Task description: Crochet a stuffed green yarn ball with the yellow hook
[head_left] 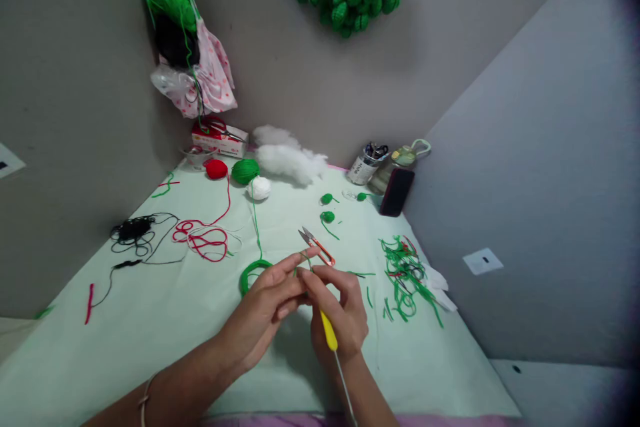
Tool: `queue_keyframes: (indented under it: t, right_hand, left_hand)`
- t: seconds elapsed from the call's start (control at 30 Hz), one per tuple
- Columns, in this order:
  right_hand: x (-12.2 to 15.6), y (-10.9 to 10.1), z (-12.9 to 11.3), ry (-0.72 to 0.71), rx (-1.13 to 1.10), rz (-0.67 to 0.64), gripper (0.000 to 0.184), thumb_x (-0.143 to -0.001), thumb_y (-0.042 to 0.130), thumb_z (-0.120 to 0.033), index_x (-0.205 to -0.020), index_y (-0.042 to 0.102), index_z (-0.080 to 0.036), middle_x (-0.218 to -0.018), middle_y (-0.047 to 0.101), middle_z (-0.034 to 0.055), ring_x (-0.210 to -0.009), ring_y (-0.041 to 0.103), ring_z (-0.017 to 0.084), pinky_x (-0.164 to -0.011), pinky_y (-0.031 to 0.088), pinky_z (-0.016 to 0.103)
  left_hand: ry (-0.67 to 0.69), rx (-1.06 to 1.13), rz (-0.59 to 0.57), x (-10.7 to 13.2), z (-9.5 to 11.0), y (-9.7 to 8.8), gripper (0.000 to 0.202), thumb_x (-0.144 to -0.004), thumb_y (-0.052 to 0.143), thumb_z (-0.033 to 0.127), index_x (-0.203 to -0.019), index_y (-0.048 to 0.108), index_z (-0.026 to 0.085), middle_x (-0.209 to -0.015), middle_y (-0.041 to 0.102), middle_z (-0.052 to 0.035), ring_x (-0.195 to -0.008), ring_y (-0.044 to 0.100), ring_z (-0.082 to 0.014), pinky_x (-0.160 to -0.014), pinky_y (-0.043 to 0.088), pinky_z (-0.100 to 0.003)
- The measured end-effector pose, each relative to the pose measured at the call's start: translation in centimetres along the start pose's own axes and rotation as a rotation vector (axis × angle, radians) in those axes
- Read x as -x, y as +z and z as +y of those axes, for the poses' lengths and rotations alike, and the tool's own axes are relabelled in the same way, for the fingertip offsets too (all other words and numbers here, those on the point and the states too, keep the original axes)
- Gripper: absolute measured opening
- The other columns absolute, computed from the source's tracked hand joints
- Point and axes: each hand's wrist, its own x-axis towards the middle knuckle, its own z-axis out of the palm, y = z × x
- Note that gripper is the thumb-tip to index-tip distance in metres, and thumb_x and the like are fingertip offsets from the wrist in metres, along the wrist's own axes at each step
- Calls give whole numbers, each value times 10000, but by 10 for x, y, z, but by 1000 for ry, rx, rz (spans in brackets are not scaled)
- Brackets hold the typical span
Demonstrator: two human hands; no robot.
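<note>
One yellow hook (329,331), clamped in R hand (345,310) grip, slants up-left toward L hand (273,290), nearer its upper end; L grip unclear, can't tell.

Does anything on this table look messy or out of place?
Yes: black yarn lies snarled and red yarn sprawls in loops at left, unlike the wound green yarn ball; yarn scraps litter the right. Nothing looks damaged.

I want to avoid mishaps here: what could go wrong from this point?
The snips lie open near the left hand, so a finger might get nicked. The black yarn, in loose loops, could knot or tangle. The phone stands tilted and might topple if bumped.
</note>
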Motion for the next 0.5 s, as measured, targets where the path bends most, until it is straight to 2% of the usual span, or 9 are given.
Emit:
queue_keyframes:
  t: [0.03,0.07,0.2,0.27,0.37,0.43,0.5]
  right_hand:
    - [1,-2,0,-12,-3,18,394,-958,632,-62,-1231,777,-307,-1047,769,66,-937,725,189,-756,611,315]
    - [0,-4,-1,36,-55,40,356,-966,626,-74,-1191,786,-299,-1004,772,56,-908,724,186,-755,608,318]
    - [-8,-16,-5,506,-522,143,213,-1023,607,-203,-970,805,-265,-838,746,11,-676,670,126,-649,570,275]
    - [-9,-20,-6,637,-696,161,198,-1020,636,-276,-932,812,-260,-841,749,9,-645,652,110,-607,549,249]
    - [-2,-23,-6,661,-702,86,143,-990,697,-302,-946,827,-262,-898,780,21,-802,707,132,-729,585,253]
    - [3,-23,-5,670,-656,49,124,-986,709,-290,-974,830,-269,-924,795,20,-852,713,134,-782,589,252]
    - [5,-24,-3,696,-684,61,127,-992,704,-298,-980,828,-273,-925,798,11,-795,700,114,-738,585,230]
  left_hand:
    - [-41,40,-41,0,0,0,457,-762,850,251,-1209,808,163,-637,466,84,-510,212,-34,-657,415,-216]
    - [-67,75,-77,-1,1,0,417,-762,824,231,-1170,824,145,-609,432,94,-498,168,-29,-691,449,-230]
    - [-62,120,-124,-1,2,-3,365,-757,749,174,-1103,850,120,-582,400,96,-480,151,-30,-768,513,-265]
    - [-46,66,-171,1,0,-1,371,-771,744,193,-1124,847,144,-665,516,57,-489,189,-31,-762,513,-277]
    - [30,-86,-220,4,-5,2,399,-797,775,229,-1193,826,232,-896,672,-6,-573,330,-63,-781,484,-276]
    - [81,-181,-199,5,-8,3,387,-829,789,269,-1215,816,269,-935,689,-10,-644,379,-92,-753,435,-256]
    - [90,-239,-174,4,-9,1,347,-872,773,329,-1211,817,271,-934,692,-14,-677,384,-107,-730,391,-257]
